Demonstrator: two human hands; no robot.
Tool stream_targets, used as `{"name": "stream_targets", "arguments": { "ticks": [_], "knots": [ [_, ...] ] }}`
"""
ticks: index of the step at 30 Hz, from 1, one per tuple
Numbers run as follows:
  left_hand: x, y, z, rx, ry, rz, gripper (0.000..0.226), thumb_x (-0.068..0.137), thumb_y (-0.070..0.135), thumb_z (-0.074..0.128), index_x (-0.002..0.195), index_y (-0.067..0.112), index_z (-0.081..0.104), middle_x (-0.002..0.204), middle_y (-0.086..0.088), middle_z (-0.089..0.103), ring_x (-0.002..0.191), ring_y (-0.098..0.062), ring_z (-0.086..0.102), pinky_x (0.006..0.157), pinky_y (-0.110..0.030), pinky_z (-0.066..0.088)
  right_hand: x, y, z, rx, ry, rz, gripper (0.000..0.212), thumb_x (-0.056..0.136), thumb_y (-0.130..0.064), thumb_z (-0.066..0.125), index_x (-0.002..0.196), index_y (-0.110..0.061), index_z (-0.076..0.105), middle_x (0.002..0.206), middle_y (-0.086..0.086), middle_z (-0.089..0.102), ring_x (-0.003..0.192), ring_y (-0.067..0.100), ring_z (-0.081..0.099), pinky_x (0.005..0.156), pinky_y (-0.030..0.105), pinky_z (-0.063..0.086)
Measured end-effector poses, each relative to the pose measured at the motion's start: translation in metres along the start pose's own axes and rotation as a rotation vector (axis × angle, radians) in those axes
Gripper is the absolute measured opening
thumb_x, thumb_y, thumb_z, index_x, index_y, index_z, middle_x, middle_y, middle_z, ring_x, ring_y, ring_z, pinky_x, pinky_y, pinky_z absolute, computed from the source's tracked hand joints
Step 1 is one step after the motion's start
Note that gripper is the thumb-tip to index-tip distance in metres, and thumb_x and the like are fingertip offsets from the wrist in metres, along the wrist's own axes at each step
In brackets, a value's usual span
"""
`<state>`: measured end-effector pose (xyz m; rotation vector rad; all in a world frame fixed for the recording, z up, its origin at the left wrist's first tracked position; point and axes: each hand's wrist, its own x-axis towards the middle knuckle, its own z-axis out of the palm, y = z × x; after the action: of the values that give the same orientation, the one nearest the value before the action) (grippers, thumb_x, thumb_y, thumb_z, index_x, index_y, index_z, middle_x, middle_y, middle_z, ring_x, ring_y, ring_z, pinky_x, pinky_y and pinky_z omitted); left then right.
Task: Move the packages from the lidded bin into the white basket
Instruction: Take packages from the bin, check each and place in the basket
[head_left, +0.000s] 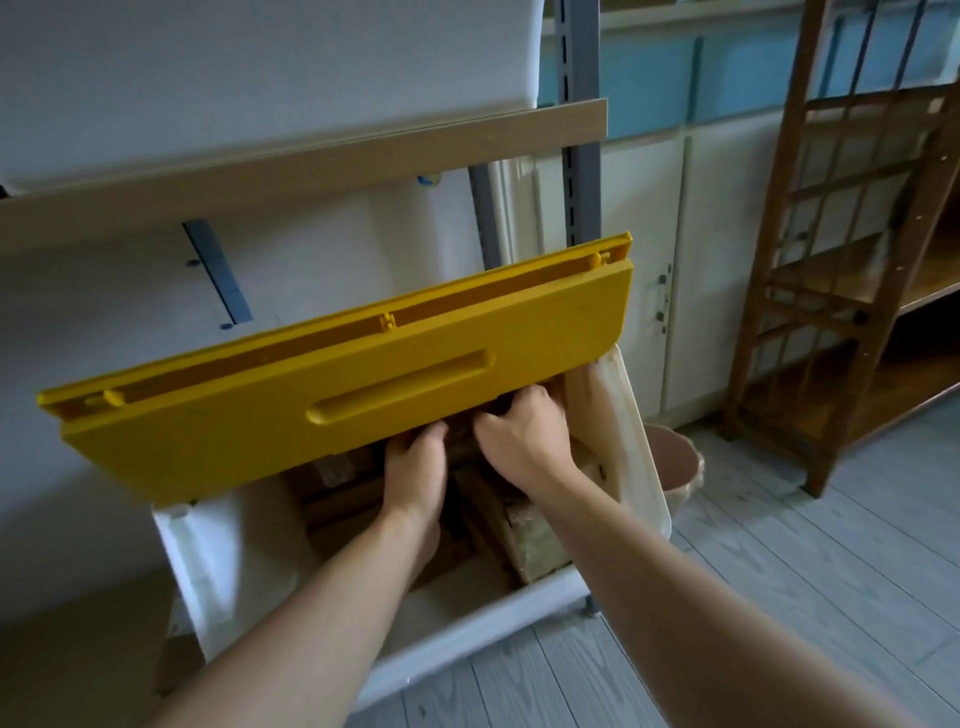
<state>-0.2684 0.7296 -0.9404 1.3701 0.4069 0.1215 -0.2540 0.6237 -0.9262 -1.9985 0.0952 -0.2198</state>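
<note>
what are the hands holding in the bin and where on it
Both the left hand and the right hand curl round a dark brown package under the yellow lid, at its left and right ends.

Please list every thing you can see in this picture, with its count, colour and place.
bin: one, white, on the floor under the shelf, open at the top
lid: one, yellow, raised and tilted over the back of the bin
packages: several, brown, inside the bin; exact count cannot be told
shelf board: one, light wood, above the bin
metal upright: one, grey, behind the shelf board
wooden rack: one, dark brown, at the right
pot: one, pinkish, on the floor right of the bin, partly hidden
floor: grey planks
left hand: inside the bin, fingers curled on a package under the lid
right hand: inside the bin beside the left hand, fingers curled on a package
</note>
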Motion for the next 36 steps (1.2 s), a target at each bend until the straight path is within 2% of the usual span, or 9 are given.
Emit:
{"name": "stream_targets", "arguments": {
  "ticks": [2, 4, 8, 12, 16, 21, 27, 33, 36],
  "knots": [
    [-0.010, 0.003, -0.011, -0.017, 0.014, 0.002, 0.070, 0.072, 0.040, 0.074, 0.138, 0.020, 0.059, 0.125, -0.011, 0.070, 0.111, -0.033, 0.067, 0.103, -0.054, 0.052, -0.013, -0.007, 0.003, -0.005, -0.061, -0.003, 0.021, 0.075, -0.030, 0.061, 0.084, -0.012, 0.055, 0.085, 0.007, 0.063, 0.083, 0.032, 0.059, 0.070, 0.042, 0.053],
    [-0.021, 0.005, -0.023, -0.052, 0.021, -0.003, 0.073, 0.064, 0.042, 0.072, 0.133, 0.020, 0.062, 0.124, -0.011, 0.071, 0.110, -0.034, 0.068, 0.102, -0.057, 0.052, -0.031, -0.010, 0.006, -0.060, -0.137, 0.007, 0.052, 0.079, -0.035, 0.062, 0.123, -0.011, 0.051, 0.118, 0.011, 0.058, 0.113, 0.033, 0.054, 0.099, 0.048, 0.048],
    [-0.057, 0.014, -0.051, -0.099, 0.016, 0.025, 0.016, 0.101, 0.026, 0.054, 0.115, 0.024, 0.061, 0.117, -0.006, 0.067, 0.106, -0.026, 0.065, 0.096, -0.056, 0.052, -0.082, -0.017, 0.004, -0.071, -0.190, -0.080, 0.075, 0.086, -0.022, 0.066, 0.151, -0.012, 0.030, 0.145, 0.004, 0.041, 0.134, 0.021, 0.040, 0.112, 0.029, 0.035],
    [-0.081, 0.020, -0.073, -0.029, 0.038, 0.108, 0.023, 0.099, 0.030, 0.063, 0.118, 0.020, 0.054, 0.115, -0.007, 0.060, 0.100, -0.024, 0.063, 0.080, -0.046, 0.057, -0.117, -0.032, -0.002, 0.006, -0.146, -0.113, 0.070, 0.086, -0.024, 0.066, 0.147, -0.017, 0.033, 0.139, -0.002, 0.038, 0.129, 0.015, 0.040, 0.110, 0.033, 0.038],
    [-0.111, 0.018, -0.095, 0.039, 0.051, 0.117, 0.024, 0.090, 0.028, 0.068, 0.108, 0.032, 0.052, 0.117, -0.009, 0.062, 0.108, -0.030, 0.064, 0.094, -0.061, 0.054, -0.150, -0.037, -0.003, 0.147, -0.028, -0.079, 0.044, 0.086, -0.026, 0.067, 0.127, -0.025, 0.051, 0.124, -0.006, 0.049, 0.114, 0.011, 0.051, 0.095, 0.029, 0.042],
    [-0.140, 0.020, -0.127, -0.006, 0.008, 0.108, 0.024, 0.095, 0.015, 0.067, 0.111, 0.028, 0.057, 0.117, -0.013, 0.065, 0.108, -0.030, 0.065, 0.096, -0.061, 0.054, -0.177, -0.041, -0.002, 0.304, 0.057, -0.002, 0.026, 0.078, -0.046, 0.071, 0.096, -0.031, 0.060, 0.108, 0.001, 0.063, 0.096, 0.016, 0.061, 0.077, 0.031, 0.050],
    [-0.173, 0.027, -0.169, 0.024, -0.056, 0.196, 0.038, 0.093, 0.008, 0.070, 0.118, 0.034, 0.059, 0.119, -0.001, 0.067, 0.114, -0.025, 0.065, 0.102, -0.058, 0.052, -0.206, -0.052, 0.012, 0.327, 0.060, -0.074, 0.015, 0.080, -0.029, 0.069, 0.087, -0.025, 0.056, 0.096, 0.007, 0.060, 0.078, 0.015, 0.054, 0.059, 0.016, 0.042],
    [-0.188, 0.031, -0.212, 0.009, 0.031, 0.328, 0.039, 0.094, 0.006, 0.067, 0.119, 0.033, 0.056, 0.101, 0.021, 0.071, 0.108, -0.023, 0.069, 0.099, -0.056, 0.054, -0.229, -0.079, 0.045, 0.300, -0.005, -0.201, 0.015, 0.081, -0.026, 0.066, 0.087, -0.025, 0.052, 0.098, 0.000, 0.054, 0.084, 0.005, 0.051, 0.067, 0.012, 0.041],
    [-0.190, 0.032, -0.224, -0.006, 0.123, 0.360, 0.038, 0.093, 0.011, 0.069, 0.119, 0.035, 0.056, 0.102, 0.014, 0.070, 0.102, -0.021, 0.069, 0.095, -0.058, 0.055, -0.236, -0.088, 0.062, 0.275, -0.029, -0.243, 0.018, 0.083, -0.021, 0.068, 0.090, -0.026, 0.052, 0.099, -0.004, 0.051, 0.084, 0.003, 0.049, 0.069, 0.012, 0.041]
  ]
}}
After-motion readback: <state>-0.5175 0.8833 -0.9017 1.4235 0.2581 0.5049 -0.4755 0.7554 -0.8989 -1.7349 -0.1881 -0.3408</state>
